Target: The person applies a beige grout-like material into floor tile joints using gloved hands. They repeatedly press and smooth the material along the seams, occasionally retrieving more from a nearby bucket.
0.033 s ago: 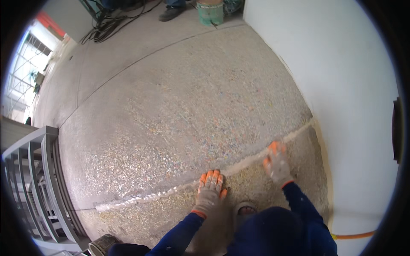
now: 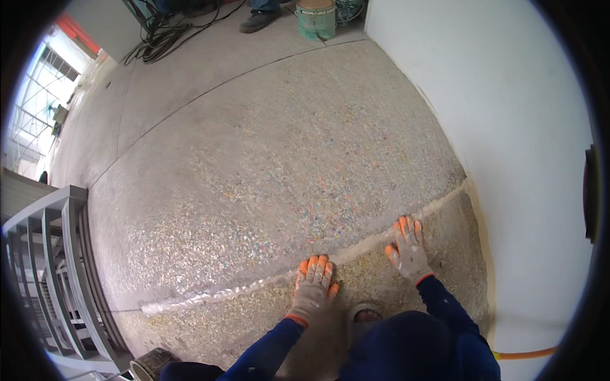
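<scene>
A pale strip, like masking tape (image 2: 368,244), crosses the speckled floor (image 2: 286,159) from the railing side to the wall. Toward its left end it looks white and shiny. My left hand (image 2: 312,284), in a grey work glove with orange fingertips, lies flat with its fingers on the strip. To the right, my right hand (image 2: 410,249) wears a matching glove. Its fingers are stretched out and rest over the strip, with the thumb spread to the left. Nothing shows in either hand.
A grey metal railing (image 2: 70,254) stands at left, with a bucket (image 2: 151,365) near its foot. White wall (image 2: 508,127) bounds the right side, edged with tape. Farther off are a green bucket (image 2: 316,21), coiled cables (image 2: 155,47) and another person's shoe (image 2: 259,21).
My right hand, blurred by motion before, now shows sharply, slightly left of and below its earlier place with fingers extended. My left hand stays on the strip.
</scene>
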Demonstrator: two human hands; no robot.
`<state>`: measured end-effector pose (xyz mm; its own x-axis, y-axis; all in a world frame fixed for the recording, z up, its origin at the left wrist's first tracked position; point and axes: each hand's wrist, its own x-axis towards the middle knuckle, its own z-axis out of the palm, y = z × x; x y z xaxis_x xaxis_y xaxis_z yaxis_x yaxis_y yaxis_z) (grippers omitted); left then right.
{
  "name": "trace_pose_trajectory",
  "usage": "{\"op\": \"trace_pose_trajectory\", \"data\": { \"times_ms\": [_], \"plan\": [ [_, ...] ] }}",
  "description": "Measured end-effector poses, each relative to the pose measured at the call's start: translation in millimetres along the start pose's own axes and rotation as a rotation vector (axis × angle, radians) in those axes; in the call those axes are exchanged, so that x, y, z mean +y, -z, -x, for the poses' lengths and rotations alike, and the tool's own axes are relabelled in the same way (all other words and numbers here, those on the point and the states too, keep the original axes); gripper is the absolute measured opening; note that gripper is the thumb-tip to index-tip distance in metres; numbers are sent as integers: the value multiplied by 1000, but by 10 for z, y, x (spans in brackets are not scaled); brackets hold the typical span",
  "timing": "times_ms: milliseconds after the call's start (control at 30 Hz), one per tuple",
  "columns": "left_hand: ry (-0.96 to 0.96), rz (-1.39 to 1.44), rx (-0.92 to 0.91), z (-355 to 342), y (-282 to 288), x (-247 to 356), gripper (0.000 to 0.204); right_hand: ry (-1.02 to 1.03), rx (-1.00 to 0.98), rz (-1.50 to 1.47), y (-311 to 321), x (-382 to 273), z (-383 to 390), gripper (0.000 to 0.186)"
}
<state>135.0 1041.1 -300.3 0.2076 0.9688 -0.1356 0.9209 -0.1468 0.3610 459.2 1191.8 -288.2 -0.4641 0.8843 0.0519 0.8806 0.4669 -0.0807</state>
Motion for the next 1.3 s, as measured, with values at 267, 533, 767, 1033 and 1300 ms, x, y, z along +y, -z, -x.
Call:
{"op": "trace_pose_trajectory", "data": {
  "times_ms": [267,533,767,1033,1300],
  "plan": [
    [-17,39,-21,30,-131,-59,77,-530,132,-18,-168,1109,-188,57],
    [14,-80,-2,-10,-121,7,78,-243,118,92,-379,364,23,68],
    [-23,-132,-40,12,-82,25,81,-707,143,138,-259,1760,-715,74],
    [27,-86,-34,36,-173,60,84,-507,-138,134,-181,1074,-304,78],
    [33,-85,-78,-7,-36,94,84,-773,-38,197,-253,2048,-638,79]
  ]
}}
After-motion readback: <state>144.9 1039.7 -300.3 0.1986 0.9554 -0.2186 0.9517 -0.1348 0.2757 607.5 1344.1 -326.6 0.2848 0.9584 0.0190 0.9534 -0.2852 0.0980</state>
